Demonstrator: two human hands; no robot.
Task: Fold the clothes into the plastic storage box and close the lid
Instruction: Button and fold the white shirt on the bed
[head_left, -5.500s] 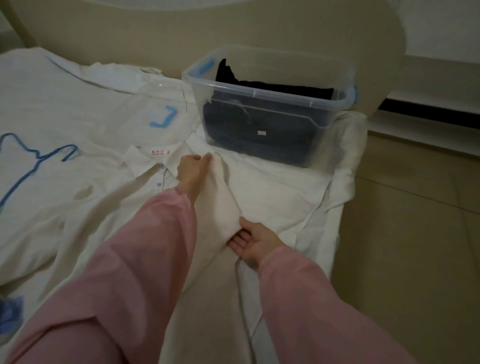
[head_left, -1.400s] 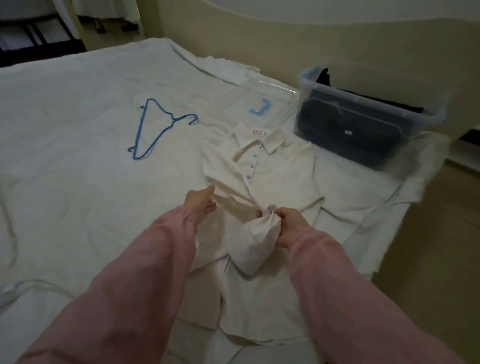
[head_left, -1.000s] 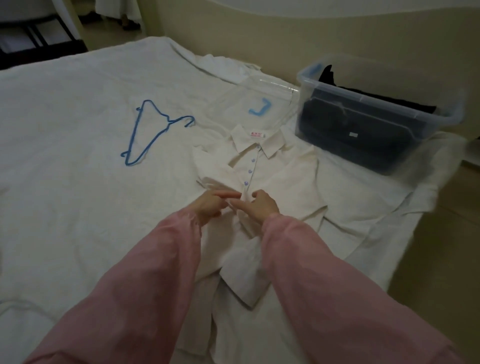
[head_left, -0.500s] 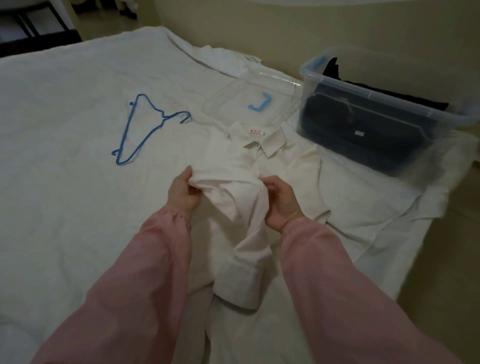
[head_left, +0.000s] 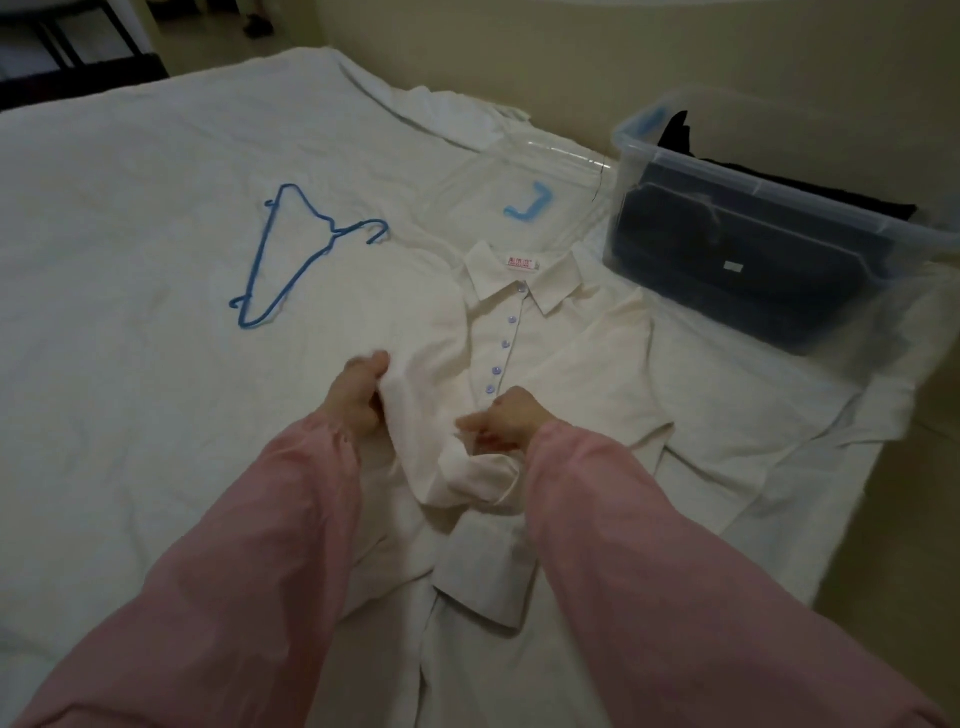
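Observation:
A cream button-up shirt (head_left: 566, 358) lies face up on the white bed, collar toward the far side, its right side folded in. My left hand (head_left: 358, 397) grips the shirt's left sleeve fabric at the shirt's left edge. My right hand (head_left: 506, 421) pinches the same sleeve lower down, where it bunches over the shirt front; the cuff (head_left: 485, 587) lies below. The clear plastic storage box (head_left: 769, 228) stands open at the far right with dark folded clothes inside. Its clear lid (head_left: 530, 176) with a blue latch lies flat behind the collar.
A blue wire hanger (head_left: 296, 260) lies on the bed sheet (head_left: 130, 312) to the left of the shirt. The bed's right edge drops to a tan floor (head_left: 893, 519). A beige headboard (head_left: 519, 57) runs behind the box.
The sleeve, held up bunched between both hands half a second ago, now lies lower over the shirt front. My hands have moved apart and down; the buttons show again.

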